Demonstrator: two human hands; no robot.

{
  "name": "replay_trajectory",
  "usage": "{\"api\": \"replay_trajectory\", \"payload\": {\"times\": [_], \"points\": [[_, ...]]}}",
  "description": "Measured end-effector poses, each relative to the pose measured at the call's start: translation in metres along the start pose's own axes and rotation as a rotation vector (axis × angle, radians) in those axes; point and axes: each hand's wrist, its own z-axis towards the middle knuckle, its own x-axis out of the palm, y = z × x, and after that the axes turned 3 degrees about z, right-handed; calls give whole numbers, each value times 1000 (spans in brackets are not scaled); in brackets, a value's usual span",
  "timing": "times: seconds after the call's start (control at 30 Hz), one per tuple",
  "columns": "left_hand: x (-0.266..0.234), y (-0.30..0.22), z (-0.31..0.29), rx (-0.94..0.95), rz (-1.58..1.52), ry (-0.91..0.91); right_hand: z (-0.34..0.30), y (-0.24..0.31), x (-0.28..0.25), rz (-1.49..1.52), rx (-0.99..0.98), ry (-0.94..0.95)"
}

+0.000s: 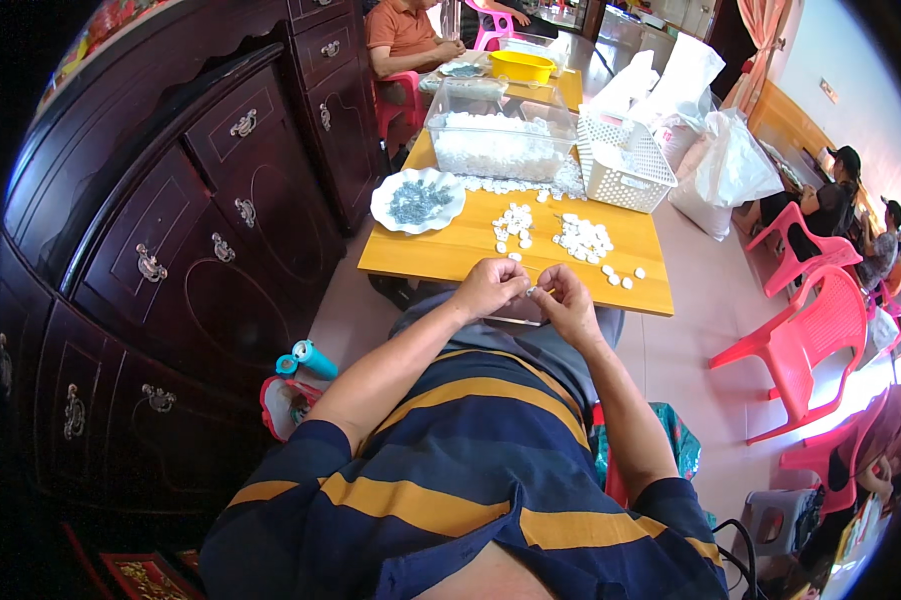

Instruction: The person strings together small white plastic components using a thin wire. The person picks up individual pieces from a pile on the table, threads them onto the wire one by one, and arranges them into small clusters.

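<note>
My left hand (494, 287) and my right hand (569, 302) meet just off the near edge of the yellow wooden table (426, 256). Both are closed in a pinch, fingertips almost touching. A tiny pale piece (532, 291) shows at the right fingertips; its kind is too small to tell. What the left fingers pinch is hidden. Beyond the hands lie two loose groups of small white round pieces, a left group (514, 222) and a larger right group (583, 238). A white scalloped plate (380, 208) of small grey-blue pieces sits at the table's left.
At the table's back stand a clear plastic bin (453, 105) of white pieces and a white perforated basket (626, 190). Large white sacks (723, 175) stand to the right. Dark cabinets (171, 240) line the left; pink chairs (806, 330) and people occupy the right. Another person (403, 40) sits farther back.
</note>
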Motion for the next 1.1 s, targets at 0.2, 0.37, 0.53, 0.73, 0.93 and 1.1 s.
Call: {"api": "replay_trajectory", "payload": {"times": [0.2,0.37,0.53,0.73,0.93,1.1], "points": [[-3,8,2,50,149,-34,-1,1,5,49,19,-10],[-3,-1,1,81,204,-36,-1,-3,6,15,13,-43],[-9,2,1,36,186,-27,0,-2,9,34,25,-50],[-22,6,6,-94,27,-40,5,-13,-5,60,-7,-109],[-16,8,10,177,508,-290,5,-20,-14,115,24,-165],[-14,7,22,171,751,-286,6,-21,-13,122,33,-154]]}}
